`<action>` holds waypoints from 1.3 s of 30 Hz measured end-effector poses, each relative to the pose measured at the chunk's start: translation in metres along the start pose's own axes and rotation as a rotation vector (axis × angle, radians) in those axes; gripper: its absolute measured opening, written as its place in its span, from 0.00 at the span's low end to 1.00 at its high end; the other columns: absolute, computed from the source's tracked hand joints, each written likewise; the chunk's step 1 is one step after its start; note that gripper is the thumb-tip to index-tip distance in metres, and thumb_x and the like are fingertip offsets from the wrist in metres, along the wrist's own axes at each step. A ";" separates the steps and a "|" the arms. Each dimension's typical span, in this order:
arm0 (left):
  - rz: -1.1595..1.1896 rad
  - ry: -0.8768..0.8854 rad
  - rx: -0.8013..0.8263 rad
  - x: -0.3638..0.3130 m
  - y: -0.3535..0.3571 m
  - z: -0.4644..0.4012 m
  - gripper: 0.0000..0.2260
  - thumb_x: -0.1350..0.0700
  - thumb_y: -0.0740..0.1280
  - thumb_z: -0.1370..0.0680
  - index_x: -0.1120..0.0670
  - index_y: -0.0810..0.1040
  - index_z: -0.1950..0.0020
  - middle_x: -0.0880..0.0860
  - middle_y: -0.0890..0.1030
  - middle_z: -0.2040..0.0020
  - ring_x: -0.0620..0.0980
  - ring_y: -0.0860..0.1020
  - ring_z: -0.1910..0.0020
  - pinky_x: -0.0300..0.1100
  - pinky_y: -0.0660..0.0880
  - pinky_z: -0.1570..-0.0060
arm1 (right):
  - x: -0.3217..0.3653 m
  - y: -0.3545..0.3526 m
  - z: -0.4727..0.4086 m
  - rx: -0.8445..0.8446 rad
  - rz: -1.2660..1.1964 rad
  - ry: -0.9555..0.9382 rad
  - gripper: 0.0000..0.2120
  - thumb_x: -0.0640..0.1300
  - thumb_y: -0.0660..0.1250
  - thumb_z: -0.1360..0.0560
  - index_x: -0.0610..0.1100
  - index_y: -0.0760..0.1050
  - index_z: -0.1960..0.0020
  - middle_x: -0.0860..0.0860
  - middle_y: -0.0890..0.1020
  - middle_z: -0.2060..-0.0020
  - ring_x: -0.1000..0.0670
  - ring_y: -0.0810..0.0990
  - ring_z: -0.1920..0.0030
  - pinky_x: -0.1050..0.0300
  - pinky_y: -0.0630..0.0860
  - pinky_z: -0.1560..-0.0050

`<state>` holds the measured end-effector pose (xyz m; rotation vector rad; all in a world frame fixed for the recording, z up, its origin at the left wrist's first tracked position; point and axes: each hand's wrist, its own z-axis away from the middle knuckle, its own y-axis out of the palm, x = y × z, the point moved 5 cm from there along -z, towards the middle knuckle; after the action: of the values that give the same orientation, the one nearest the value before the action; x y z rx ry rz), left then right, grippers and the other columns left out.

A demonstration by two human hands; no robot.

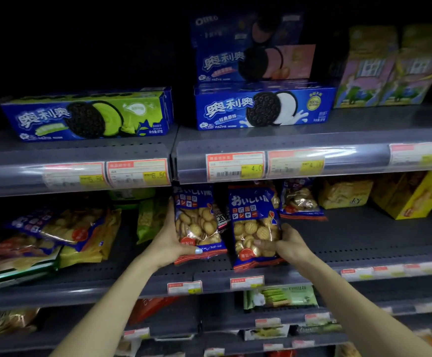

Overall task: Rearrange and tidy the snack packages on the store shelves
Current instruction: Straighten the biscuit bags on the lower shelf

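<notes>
At the middle shelf (364, 228), my left hand (169, 240) grips one upright biscuit bag (196, 222) and my right hand (287, 244) clasps its twin (254, 225) just beside it (long axes vertical, faces forward), each hand equally near the shelf's front edge.

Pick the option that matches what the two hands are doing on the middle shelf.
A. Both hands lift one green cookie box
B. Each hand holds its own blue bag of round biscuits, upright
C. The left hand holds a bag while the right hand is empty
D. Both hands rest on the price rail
B: the left hand grips the left biscuit bag and the right hand grips the right biscuit bag, both standing upright side by side.
</notes>
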<state>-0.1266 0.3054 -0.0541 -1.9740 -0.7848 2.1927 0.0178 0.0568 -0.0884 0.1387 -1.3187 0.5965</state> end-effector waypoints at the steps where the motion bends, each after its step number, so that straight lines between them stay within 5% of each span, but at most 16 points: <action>1: -0.002 -0.013 -0.016 0.000 0.003 -0.001 0.61 0.64 0.80 0.36 0.41 0.35 0.24 0.45 0.63 0.28 0.40 0.68 0.33 0.32 0.67 0.39 | -0.002 -0.003 -0.001 0.009 -0.007 -0.003 0.28 0.42 0.81 0.38 0.45 0.70 0.44 0.51 0.83 0.52 0.54 0.81 0.52 0.64 0.75 0.60; 6: 0.014 -0.075 -0.115 -0.005 0.013 -0.001 0.62 0.64 0.80 0.37 0.40 0.35 0.24 0.44 0.67 0.32 0.42 0.69 0.34 0.43 0.67 0.33 | -0.005 -0.015 -0.009 0.051 -0.038 -0.039 0.29 0.43 0.83 0.41 0.47 0.71 0.46 0.53 0.84 0.54 0.56 0.83 0.54 0.67 0.76 0.62; 10: 0.079 -0.040 -0.135 -0.013 0.030 -0.001 0.61 0.67 0.80 0.38 0.33 0.39 0.27 0.35 0.69 0.39 0.29 0.72 0.42 0.27 0.71 0.48 | -0.009 -0.031 -0.013 0.068 -0.047 -0.065 0.31 0.45 0.83 0.42 0.48 0.72 0.45 0.52 0.84 0.52 0.52 0.83 0.51 0.53 0.79 0.48; 13: 0.140 -0.029 -0.095 -0.021 0.058 -0.003 0.62 0.67 0.79 0.37 0.34 0.37 0.26 0.36 0.70 0.38 0.30 0.74 0.43 0.26 0.73 0.50 | -0.011 -0.052 -0.014 0.073 -0.065 -0.088 0.33 0.44 0.84 0.43 0.48 0.72 0.43 0.51 0.84 0.51 0.52 0.83 0.50 0.52 0.79 0.46; 18: 0.138 0.005 -0.089 -0.041 0.102 -0.017 0.61 0.66 0.79 0.36 0.31 0.38 0.28 0.39 0.68 0.34 0.35 0.72 0.38 0.35 0.71 0.41 | -0.010 -0.103 -0.018 0.041 -0.104 -0.128 0.33 0.39 0.82 0.41 0.46 0.71 0.41 0.51 0.84 0.51 0.52 0.84 0.52 0.55 0.81 0.51; 22: 0.120 0.023 -0.034 -0.055 0.132 -0.036 0.62 0.67 0.79 0.36 0.33 0.37 0.25 0.41 0.66 0.30 0.37 0.69 0.33 0.40 0.69 0.35 | -0.011 -0.140 -0.024 -0.034 -0.132 -0.156 0.26 0.37 0.81 0.39 0.52 0.71 0.49 0.54 0.84 0.54 0.59 0.84 0.59 0.68 0.77 0.64; 28: 0.074 0.044 -0.011 -0.071 0.156 -0.073 0.61 0.66 0.79 0.36 0.33 0.38 0.26 0.32 0.66 0.39 0.22 0.70 0.46 0.20 0.70 0.55 | -0.009 -0.163 -0.040 -0.118 -0.121 -0.187 0.33 0.40 0.81 0.38 0.50 0.66 0.40 0.53 0.81 0.50 0.54 0.80 0.51 0.58 0.77 0.54; 32: 0.005 0.024 -0.018 -0.082 0.156 -0.096 0.60 0.64 0.79 0.35 0.36 0.37 0.25 0.40 0.67 0.34 0.32 0.71 0.41 0.24 0.70 0.50 | -0.005 -0.165 -0.056 -0.173 -0.088 -0.205 0.36 0.43 0.82 0.39 0.49 0.64 0.39 0.50 0.80 0.47 0.48 0.80 0.46 0.49 0.79 0.46; 36: -0.147 -0.028 -0.009 -0.078 0.164 -0.108 0.59 0.62 0.78 0.34 0.37 0.35 0.25 0.47 0.67 0.29 0.48 0.68 0.30 0.44 0.69 0.35 | -0.013 -0.155 -0.067 -0.168 0.007 -0.149 0.33 0.45 0.79 0.34 0.48 0.61 0.39 0.53 0.77 0.47 0.44 0.77 0.40 0.49 0.75 0.44; 39: -0.301 -0.041 -0.089 -0.067 0.167 -0.107 0.56 0.59 0.78 0.32 0.41 0.37 0.23 0.51 0.68 0.28 0.52 0.68 0.30 0.47 0.67 0.32 | -0.017 -0.150 -0.071 -0.215 0.253 -0.083 0.38 0.56 0.75 0.32 0.44 0.61 0.30 0.44 0.73 0.35 0.38 0.67 0.32 0.40 0.65 0.32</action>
<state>0.0308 0.1681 -0.0680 -1.7165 -1.1209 2.0596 0.1498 -0.0455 -0.0877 -0.1832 -1.4841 0.6627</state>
